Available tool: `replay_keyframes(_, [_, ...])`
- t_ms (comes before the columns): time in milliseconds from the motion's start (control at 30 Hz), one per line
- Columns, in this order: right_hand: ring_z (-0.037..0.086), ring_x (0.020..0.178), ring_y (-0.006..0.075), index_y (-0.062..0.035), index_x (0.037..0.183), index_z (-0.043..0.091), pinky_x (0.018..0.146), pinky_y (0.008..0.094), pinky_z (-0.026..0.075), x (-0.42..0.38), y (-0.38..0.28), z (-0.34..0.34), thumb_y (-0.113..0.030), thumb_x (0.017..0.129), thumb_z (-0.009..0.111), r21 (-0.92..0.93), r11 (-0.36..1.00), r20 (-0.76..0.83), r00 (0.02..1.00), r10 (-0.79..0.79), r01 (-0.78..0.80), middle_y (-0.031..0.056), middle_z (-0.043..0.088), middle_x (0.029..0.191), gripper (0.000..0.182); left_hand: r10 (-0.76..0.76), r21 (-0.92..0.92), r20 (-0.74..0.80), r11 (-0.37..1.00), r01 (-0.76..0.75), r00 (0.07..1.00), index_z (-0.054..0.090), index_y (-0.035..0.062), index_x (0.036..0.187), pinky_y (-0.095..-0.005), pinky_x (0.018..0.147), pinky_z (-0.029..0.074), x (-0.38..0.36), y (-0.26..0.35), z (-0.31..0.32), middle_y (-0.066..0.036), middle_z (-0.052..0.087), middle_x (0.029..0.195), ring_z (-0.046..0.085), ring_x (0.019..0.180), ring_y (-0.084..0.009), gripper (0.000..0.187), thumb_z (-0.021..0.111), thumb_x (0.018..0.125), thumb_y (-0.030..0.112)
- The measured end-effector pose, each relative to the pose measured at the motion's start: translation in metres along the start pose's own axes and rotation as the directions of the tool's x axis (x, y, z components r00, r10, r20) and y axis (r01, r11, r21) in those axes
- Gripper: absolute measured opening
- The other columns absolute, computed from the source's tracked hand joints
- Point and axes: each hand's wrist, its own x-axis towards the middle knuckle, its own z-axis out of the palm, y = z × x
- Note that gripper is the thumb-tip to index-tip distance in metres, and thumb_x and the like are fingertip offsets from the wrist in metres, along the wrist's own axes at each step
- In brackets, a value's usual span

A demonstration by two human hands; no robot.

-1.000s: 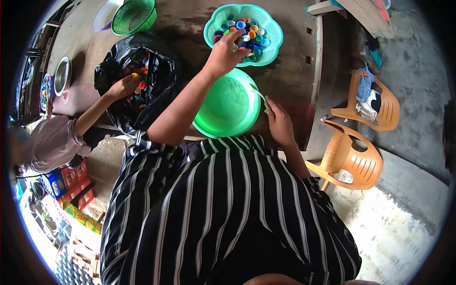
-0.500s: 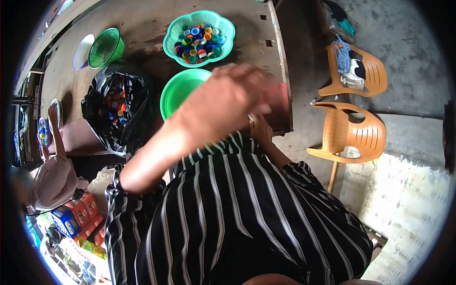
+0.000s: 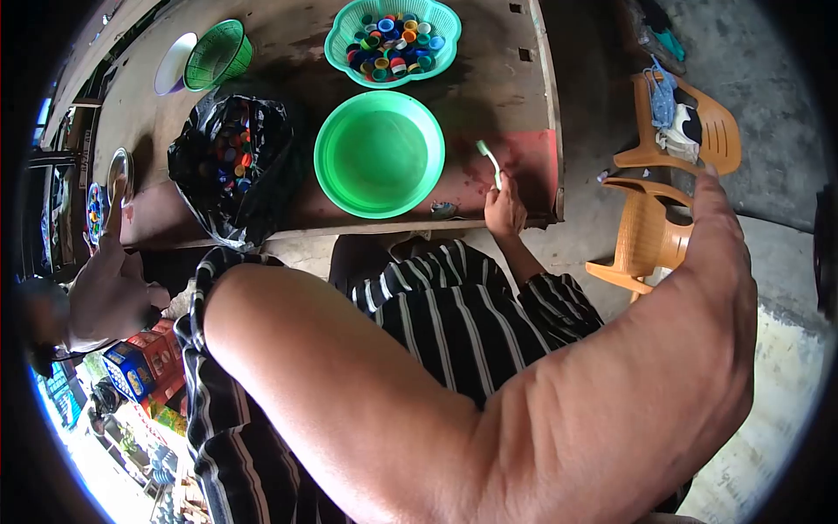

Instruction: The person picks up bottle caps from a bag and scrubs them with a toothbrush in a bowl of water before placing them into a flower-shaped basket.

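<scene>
My right hand (image 3: 506,208) is closed around the handle of a pale green toothbrush (image 3: 491,160), its bristle head pointing up and away, over the red part of the table. To its left stands a green basin (image 3: 380,155), with a small dark object (image 3: 443,210) beside its lower right edge. My left arm crosses close to the camera, and my left hand (image 3: 720,236) is at the far right, seen edge-on with its finger shapes mostly hidden. Beyond the basin, a scalloped teal basket (image 3: 447,54) holds several coloured bottle caps.
A black plastic bag (image 3: 188,157) with coloured caps stands left of the basin. Behind it are a green mesh basket (image 3: 229,51) and a white container (image 3: 173,65). Another person (image 3: 109,288) sits at the far left. Orange plastic chairs (image 3: 642,227) stand right of the table (image 3: 284,229).
My left hand has swung from in front of the basin to the far right. The basin and the toothbrush in my right hand now show clearly. The view has shifted slightly.
</scene>
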Motion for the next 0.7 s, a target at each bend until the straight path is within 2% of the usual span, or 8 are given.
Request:
replay_keyframes(100, [0.062, 0.077, 0.0358, -0.0140, 0.118, 0.051, 0.065, 0.0461, 0.050, 0.021, 0.012, 0.028, -0.023, 0.085, 0.052, -0.123, 0.988, -0.104, 0.991, 0.084, -0.096, 0.0123, 0.059, 0.103, 0.034, -0.011, -0.030, -0.005, 0.999, 0.010, 1.000, 0.059, -0.0047, 0.100, -0.0402, 0.088, 0.047, -0.003, -0.004, 0.004, -0.012, 0.060, 0.089, 0.059, 0.089, -0.0242, 0.028, 0.060, 0.076, 0.009])
replay_keyframes(200, [0.062, 0.084, 0.0352, -0.0157, 0.120, 0.050, 0.070, 0.0463, 0.050, 0.014, 0.030, 0.040, -0.026, 0.085, 0.051, -0.001, 0.992, -0.063, 0.990, 0.122, -0.123, 0.0109, 0.058, 0.108, 0.036, -0.050, -0.121, -0.011, 0.991, 0.048, 0.999, 0.059, -0.0059, 0.096, -0.0393, 0.085, 0.048, -0.010, -0.013, 0.025, -0.011, 0.060, 0.085, 0.059, 0.084, -0.0236, 0.025, 0.059, 0.075, 0.008])
replay_keyframes(267, [0.048, 0.121, 0.0304, -0.0144, 0.137, 0.041, 0.100, 0.0384, 0.038, 0.004, 0.072, 0.104, -0.015, 0.086, 0.060, -0.001, 0.993, -0.214, 0.970, 0.119, -0.122, 0.0126, 0.049, 0.133, 0.054, -0.087, -0.248, -0.039, 0.966, 0.075, 0.995, 0.058, -0.0050, 0.102, -0.0399, 0.086, 0.047, -0.023, -0.030, 0.057, -0.011, 0.059, 0.090, 0.059, 0.089, -0.0247, 0.029, 0.058, 0.077, 0.009])
replay_keyframes(300, [0.048, 0.121, 0.0304, -0.0144, 0.137, 0.041, 0.100, 0.0384, 0.038, 0.008, 0.054, 0.091, -0.015, 0.086, 0.060, 0.024, 0.990, -0.227, 0.964, 0.140, -0.138, 0.0126, 0.049, 0.133, 0.054, -0.117, -0.268, -0.014, 0.957, 0.109, 0.993, 0.055, -0.0022, 0.110, -0.0399, 0.088, 0.047, -0.034, -0.041, 0.075, -0.013, 0.059, 0.100, 0.058, 0.095, -0.0266, 0.037, 0.061, 0.078, 0.014])
replay_keyframes(367, [0.062, 0.089, 0.0328, -0.0158, 0.124, 0.048, 0.071, 0.0430, 0.052, 0.019, 0.005, 0.020, -0.021, 0.081, 0.056, -0.078, 0.980, -0.047, 0.983, 0.178, -0.181, 0.0116, 0.058, 0.110, 0.043, -0.222, -0.438, 0.075, 0.868, 0.232, 0.972, 0.050, 0.0011, 0.121, -0.0389, 0.091, 0.045, -0.064, -0.068, 0.100, -0.015, 0.058, 0.111, 0.056, 0.103, -0.0310, 0.051, 0.066, 0.079, 0.024])
replay_keyframes(500, [0.062, 0.089, 0.0346, -0.0176, 0.121, 0.050, 0.074, 0.0461, 0.051, 0.018, 0.008, 0.025, -0.023, 0.082, 0.054, -0.137, 0.960, -0.037, 0.969, 0.243, -0.246, 0.0104, 0.059, 0.111, 0.040, -0.541, -0.452, 0.395, 0.589, 0.670, 0.742, 0.046, -0.0002, 0.128, -0.0400, 0.097, 0.041, -0.161, -0.122, 0.139, -0.020, 0.053, 0.124, 0.051, 0.115, -0.0333, 0.058, 0.066, 0.081, 0.027])
replay_keyframes(633, [0.061, 0.087, 0.0355, -0.0163, 0.118, 0.053, 0.073, 0.0465, 0.050, 0.017, 0.009, 0.026, -0.023, 0.081, 0.056, -0.185, 0.937, 0.007, 0.953, 0.303, -0.297, 0.0104, 0.059, 0.108, 0.038, -0.774, -0.245, 0.377, 0.446, 0.861, 0.509, 0.050, 0.0017, 0.126, -0.0398, 0.095, 0.042, -0.285, -0.165, 0.176, -0.022, 0.056, 0.120, 0.054, 0.112, -0.0360, 0.057, 0.067, 0.081, 0.033])
replay_keyframes(700, [0.062, 0.086, 0.0352, -0.0205, 0.121, 0.051, 0.073, 0.0472, 0.051, 0.016, 0.015, 0.031, -0.025, 0.082, 0.055, -0.204, 0.938, -0.083, 0.960, 0.268, -0.279, 0.0108, 0.060, 0.111, 0.039, -0.836, -0.225, 0.365, 0.348, 0.910, 0.409, 0.053, 0.0016, 0.122, -0.0405, 0.092, 0.044, -0.346, -0.192, 0.202, -0.022, 0.059, 0.114, 0.056, 0.107, -0.0364, 0.049, 0.066, 0.082, 0.028])
